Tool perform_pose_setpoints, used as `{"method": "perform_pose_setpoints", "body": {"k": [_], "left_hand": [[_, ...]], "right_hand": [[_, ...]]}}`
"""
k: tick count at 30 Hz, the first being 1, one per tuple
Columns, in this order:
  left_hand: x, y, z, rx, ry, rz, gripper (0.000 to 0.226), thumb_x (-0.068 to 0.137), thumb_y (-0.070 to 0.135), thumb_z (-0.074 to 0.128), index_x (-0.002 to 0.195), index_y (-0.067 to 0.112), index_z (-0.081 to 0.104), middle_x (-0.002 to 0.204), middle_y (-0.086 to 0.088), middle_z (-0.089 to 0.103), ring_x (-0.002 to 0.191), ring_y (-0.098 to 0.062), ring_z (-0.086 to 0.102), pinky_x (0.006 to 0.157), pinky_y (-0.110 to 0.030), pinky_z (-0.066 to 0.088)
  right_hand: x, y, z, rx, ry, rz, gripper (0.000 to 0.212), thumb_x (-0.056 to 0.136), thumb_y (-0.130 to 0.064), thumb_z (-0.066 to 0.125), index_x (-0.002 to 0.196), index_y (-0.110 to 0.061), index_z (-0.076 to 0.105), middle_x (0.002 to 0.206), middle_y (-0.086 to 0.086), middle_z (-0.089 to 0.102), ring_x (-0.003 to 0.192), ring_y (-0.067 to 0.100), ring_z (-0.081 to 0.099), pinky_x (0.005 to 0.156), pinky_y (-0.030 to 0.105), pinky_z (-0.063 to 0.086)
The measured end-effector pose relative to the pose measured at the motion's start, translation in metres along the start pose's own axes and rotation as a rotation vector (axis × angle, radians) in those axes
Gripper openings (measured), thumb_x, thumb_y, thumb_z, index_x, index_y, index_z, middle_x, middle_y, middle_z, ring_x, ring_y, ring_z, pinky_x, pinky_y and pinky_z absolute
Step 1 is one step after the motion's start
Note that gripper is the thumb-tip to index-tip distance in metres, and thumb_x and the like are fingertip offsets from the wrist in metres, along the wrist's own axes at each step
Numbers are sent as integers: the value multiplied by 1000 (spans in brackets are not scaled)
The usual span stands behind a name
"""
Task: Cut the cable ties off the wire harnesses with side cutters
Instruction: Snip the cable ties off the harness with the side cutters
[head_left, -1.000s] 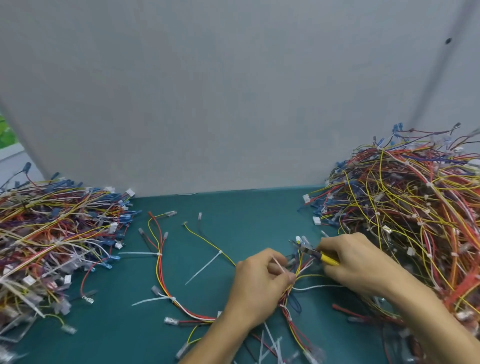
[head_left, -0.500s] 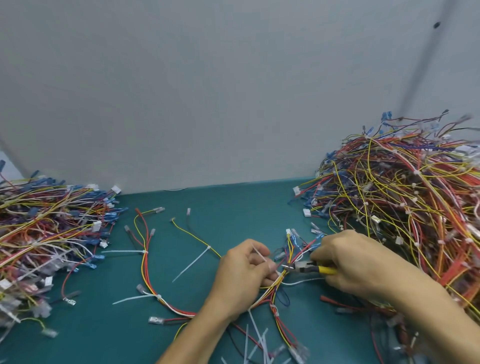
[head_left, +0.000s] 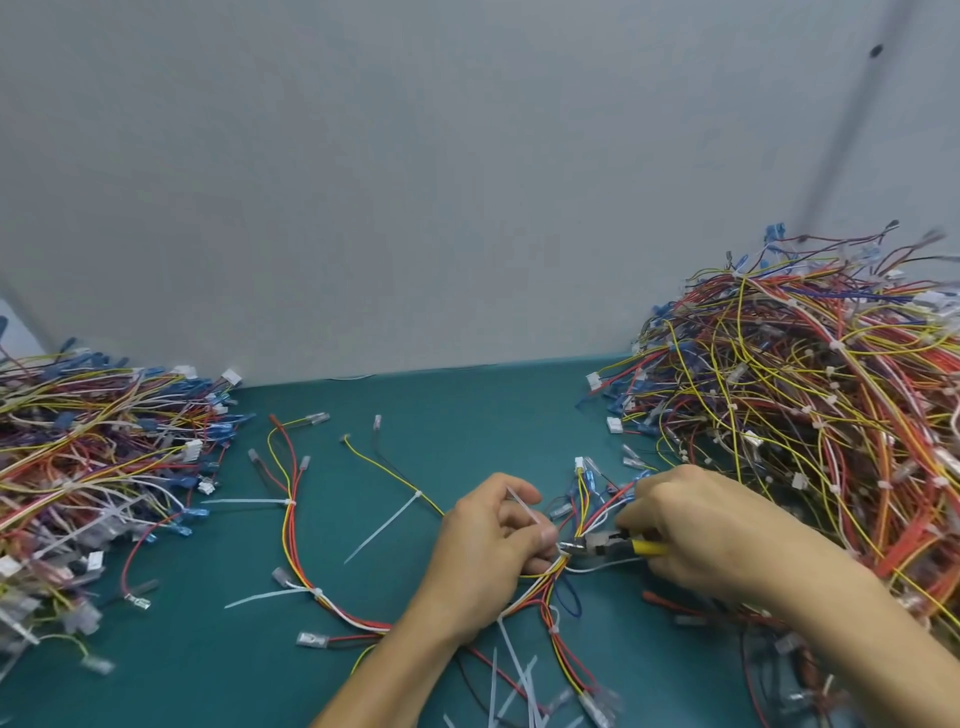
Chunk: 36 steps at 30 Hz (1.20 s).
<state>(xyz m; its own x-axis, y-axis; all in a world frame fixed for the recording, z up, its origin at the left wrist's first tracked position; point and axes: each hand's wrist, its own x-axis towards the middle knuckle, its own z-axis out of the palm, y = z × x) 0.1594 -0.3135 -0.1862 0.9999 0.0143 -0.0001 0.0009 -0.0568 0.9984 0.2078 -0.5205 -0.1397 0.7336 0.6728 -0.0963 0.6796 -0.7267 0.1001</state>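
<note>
Teal tabletop, grey wall, heaped wire harnesses

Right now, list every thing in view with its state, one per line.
Left hand, grips held harness.
Right hand, grips side cutters.
Side cutters, nose at held harness.
Cable tie, tail sticking out of left hand.
Spread harness, flat, ties on.
Loose ties, cut, lying flat.

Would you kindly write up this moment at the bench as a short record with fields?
Left hand: pinches the harness, a white cable tie tail sticking up from its grip
Right hand: grips yellow-handled side cutters
Cutter tip: at the harness, close to the left hand
Piles: wire heap far left, larger wire heap right
Mat: teal, loose ties near front edge
</note>
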Motion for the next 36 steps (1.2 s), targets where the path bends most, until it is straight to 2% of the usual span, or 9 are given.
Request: {"method": "perform_pose_setpoints", "body": {"k": [4, 9, 25, 36], "left_hand": [[0, -1, 0, -3, -7, -6, 26, 82, -10, 63, 97, 9, 54, 67, -2, 67, 63, -15, 65, 60, -25, 54], [1, -1, 0, 0, -10, -7, 26, 82, -10, 64, 97, 10, 54, 67, -2, 67, 63, -14, 65, 60, -25, 54], [3, -2, 4, 20, 47, -21, 26, 81, -11, 63, 93, 11, 54, 67, -4, 66, 60, -17, 63, 59, -28, 55], [2, -2, 5, 34, 67, -22, 26, 80, -11, 65, 90, 12, 55, 64, -2, 66, 59, -15, 63, 57, -26, 54]], "right_hand": [[1, 1, 1, 18, -12, 16, 15, 71, -27, 50, 69, -22, 37, 78, -2, 49, 83, 25, 53, 68, 37, 48], [0, 1, 2, 35, -16, 26, 13, 70, -26, 49, 69, -22, 37, 77, -4, 44, 82, 25, 52, 68, 37, 49], [1, -4, 2, -16, -50, 40, 9, 73, -24, 49, 75, -18, 43, 86, 3, 56, 84, 29, 55, 70, 38, 50], [0, -7, 2, 7, -42, 57, 5, 72, -21, 48, 76, -19, 44, 87, 3, 56, 85, 29, 55, 68, 37, 50]]}}
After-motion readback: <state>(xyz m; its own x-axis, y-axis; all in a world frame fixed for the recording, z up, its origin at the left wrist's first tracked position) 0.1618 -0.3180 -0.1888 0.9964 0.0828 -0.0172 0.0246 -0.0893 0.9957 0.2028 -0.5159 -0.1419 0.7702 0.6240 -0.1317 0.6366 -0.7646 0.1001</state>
